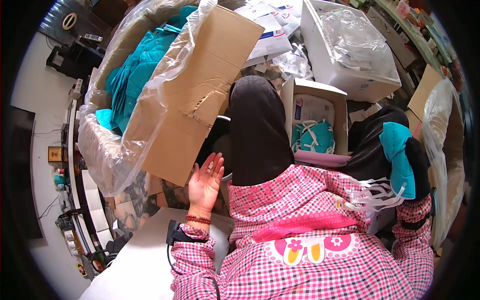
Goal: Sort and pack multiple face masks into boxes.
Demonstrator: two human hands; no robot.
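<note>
My left hand [204,185] lies palm up with its fingers spread, beside the lower edge of a large cardboard box [200,85]. A small white bit sits on its fingers, perhaps tape, and a red bead bracelet rings the wrist. At the far right, my right hand [418,167], in a black glove, grips teal face masks [398,155]. White elastic straps [375,194] dangle from them toward my lap. Between my knees, an open white carton [316,157] holds more teal masks [315,136] and a flat printed packet [314,109].
The large box, lined with clear plastic [107,162], holds many teal masks [137,70]. A white bin [367,85] full of clear bags [352,37] stands at the back right, beside scattered white packets [272,35]. Another plastic-lined box [445,145] stands at the right edge.
</note>
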